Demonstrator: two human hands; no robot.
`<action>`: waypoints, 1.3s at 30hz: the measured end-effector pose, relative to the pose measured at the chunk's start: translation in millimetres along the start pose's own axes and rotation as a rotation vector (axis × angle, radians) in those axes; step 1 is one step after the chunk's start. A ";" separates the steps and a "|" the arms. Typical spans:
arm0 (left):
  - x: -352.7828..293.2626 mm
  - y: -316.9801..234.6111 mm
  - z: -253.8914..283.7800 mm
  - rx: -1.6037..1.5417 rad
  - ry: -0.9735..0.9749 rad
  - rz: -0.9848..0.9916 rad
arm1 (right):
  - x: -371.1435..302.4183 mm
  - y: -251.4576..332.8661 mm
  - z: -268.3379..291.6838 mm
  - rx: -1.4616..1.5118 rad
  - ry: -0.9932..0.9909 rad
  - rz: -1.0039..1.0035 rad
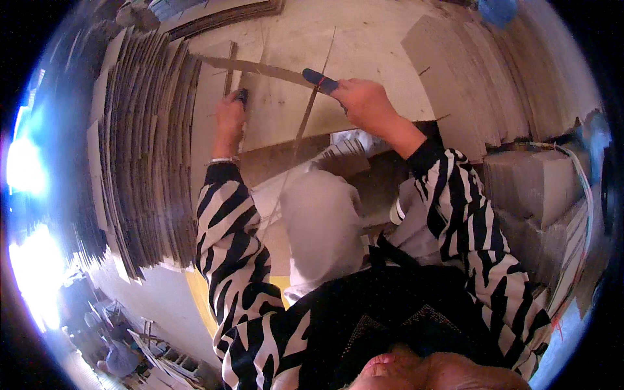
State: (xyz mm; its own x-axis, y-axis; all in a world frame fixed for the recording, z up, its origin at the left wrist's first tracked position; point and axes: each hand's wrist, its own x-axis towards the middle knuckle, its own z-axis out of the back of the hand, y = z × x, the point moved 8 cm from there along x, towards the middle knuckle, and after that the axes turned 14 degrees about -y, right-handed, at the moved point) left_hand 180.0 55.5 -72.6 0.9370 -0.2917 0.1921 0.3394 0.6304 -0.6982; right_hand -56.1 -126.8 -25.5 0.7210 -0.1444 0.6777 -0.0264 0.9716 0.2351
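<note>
My right hand [369, 103], with dark coverings on its fingers and a red band round one, is closed at the near end of a thin brown cardboard strip [270, 70] that reaches left. A second narrow strip [305, 118] slants down past those fingers toward my knee; whether it is pinched too, I cannot tell. On the left, my left hand [230, 119] has a dark covering on one finger. Its fingers curl over the edge of an upright cardboard piece [230, 68] beside the stacked sheets. Part of that grip is hidden.
A tall row of cardboard sheets [146, 143] lines the left, and more stacked sheets [461, 78] stand at the right. Beyond my hands is a pale work surface [351, 45]. My knee [322, 218] sits below it. Cardboard bundles [523, 182] lie by my right arm.
</note>
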 end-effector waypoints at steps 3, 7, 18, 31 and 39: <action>-18.7 -0.9 -49.1 -0.109 0.047 0.124 | -9.7 -16.5 0.1 -0.073 0.009 -0.038; 5.1 39.2 -35.6 0.057 0.060 -0.102 | 0.3 -2.1 -1.5 -0.048 0.026 -0.056; -33.7 -69.1 5.3 -0.354 0.302 -0.036 | -0.7 -69.2 -6.9 -0.132 0.251 -0.330; -210.5 35.1 86.2 -0.652 -0.196 0.124 | -151.3 -135.0 155.8 -0.823 0.148 -0.619; -169.0 -31.0 37.6 -0.709 -0.218 -0.096 | -100.1 -110.6 192.3 -0.657 -0.109 -0.528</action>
State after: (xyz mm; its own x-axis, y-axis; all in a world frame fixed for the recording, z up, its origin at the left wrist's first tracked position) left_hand 14.2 112.3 -57.5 0.9260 -0.1260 0.3558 0.3553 -0.0276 -0.9344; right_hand -258.5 -255.9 14.7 0.4537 -0.5940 0.6643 0.7268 0.6780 0.1099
